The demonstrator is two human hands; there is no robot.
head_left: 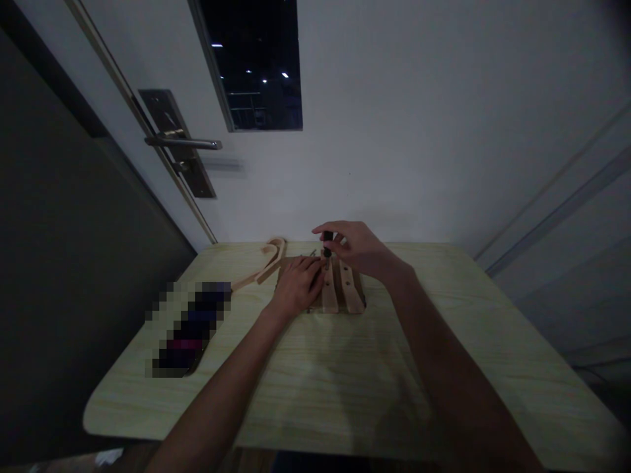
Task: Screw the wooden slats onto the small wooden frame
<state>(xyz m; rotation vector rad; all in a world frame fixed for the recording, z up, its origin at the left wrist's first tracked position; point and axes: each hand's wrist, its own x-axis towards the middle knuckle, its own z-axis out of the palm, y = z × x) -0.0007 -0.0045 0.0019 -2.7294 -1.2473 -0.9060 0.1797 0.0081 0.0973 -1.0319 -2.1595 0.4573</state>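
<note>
two hands (297, 288), one tool (327, 240) (black-handled), two slats (330, 290)

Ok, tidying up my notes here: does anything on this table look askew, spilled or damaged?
Nothing stands out. The left hand lies flat on the slatted wooden piece, the right hand holds a screwdriver upright on it, and a curved wooden part lies loose beside it. No spill or breakage shows.

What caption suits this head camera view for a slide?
The right hand holds a dark-handled tool upright on a wooden slat assembly while the left hand rests on it, on a table.
</note>
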